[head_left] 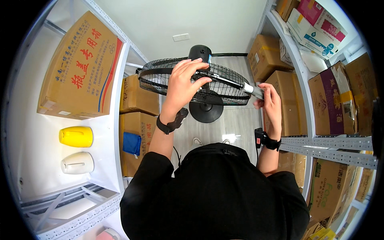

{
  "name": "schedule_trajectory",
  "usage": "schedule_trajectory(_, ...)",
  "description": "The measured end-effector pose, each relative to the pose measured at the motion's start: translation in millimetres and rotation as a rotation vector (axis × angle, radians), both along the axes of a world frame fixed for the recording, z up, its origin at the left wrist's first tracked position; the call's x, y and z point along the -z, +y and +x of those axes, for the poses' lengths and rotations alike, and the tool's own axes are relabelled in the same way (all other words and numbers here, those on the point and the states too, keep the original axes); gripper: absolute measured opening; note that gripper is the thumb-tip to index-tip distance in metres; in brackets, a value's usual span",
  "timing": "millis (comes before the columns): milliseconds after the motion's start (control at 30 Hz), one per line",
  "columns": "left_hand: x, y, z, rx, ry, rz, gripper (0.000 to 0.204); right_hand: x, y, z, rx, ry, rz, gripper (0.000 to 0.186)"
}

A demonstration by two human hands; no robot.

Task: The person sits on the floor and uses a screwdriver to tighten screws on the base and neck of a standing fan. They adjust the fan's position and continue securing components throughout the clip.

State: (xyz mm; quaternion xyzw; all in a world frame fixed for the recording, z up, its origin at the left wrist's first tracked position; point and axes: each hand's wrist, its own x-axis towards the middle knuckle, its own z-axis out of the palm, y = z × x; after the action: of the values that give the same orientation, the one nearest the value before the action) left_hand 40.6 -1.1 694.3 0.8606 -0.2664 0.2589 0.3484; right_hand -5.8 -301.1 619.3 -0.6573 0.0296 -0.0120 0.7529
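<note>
A black standing fan [236,76] with a wire guard and a round base [206,110] stands in front of me. My left hand [183,78] lies over the near rim of its guard, with thumb and fingers gripping the rim close to the middle. In my right hand [270,100], at the guard's right side, is a screwdriver [256,91] with a grey handle and a white collar. Its slim shaft appears to run left along the rim toward my left fingertips. What the tip touches is too small to tell. Black bands with small devices circle both wrists.
Metal shelving [302,80] rises on both sides. Cardboard boxes [272,52] fill the right side; a large carton [82,68] sits on the left shelf near a yellow jug [76,137] and a white jug [77,163]. A blue pouch [131,143] hangs against a left-hand box.
</note>
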Motion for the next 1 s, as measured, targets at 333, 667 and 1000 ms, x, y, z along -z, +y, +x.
schedule_trajectory(333, -0.5, -3.1, 0.4, 0.009, 0.006, 0.003, 0.036, 4.3, -6.6, 5.3, 0.016, 0.062, -0.036, 0.031)
schedule_trajectory(667, -2.0, -1.0, 2.2, 0.016, -0.004, 0.008, 0.035, 0.5, -3.9, 2.6, -0.031, 0.0, -0.065, 0.026)
schedule_trajectory(1000, -0.7, -1.0, 3.3, 0.022, -0.021, 0.014, 0.035, 9.0, -11.4, 4.0, -0.065, -0.029, 0.019, 0.028)
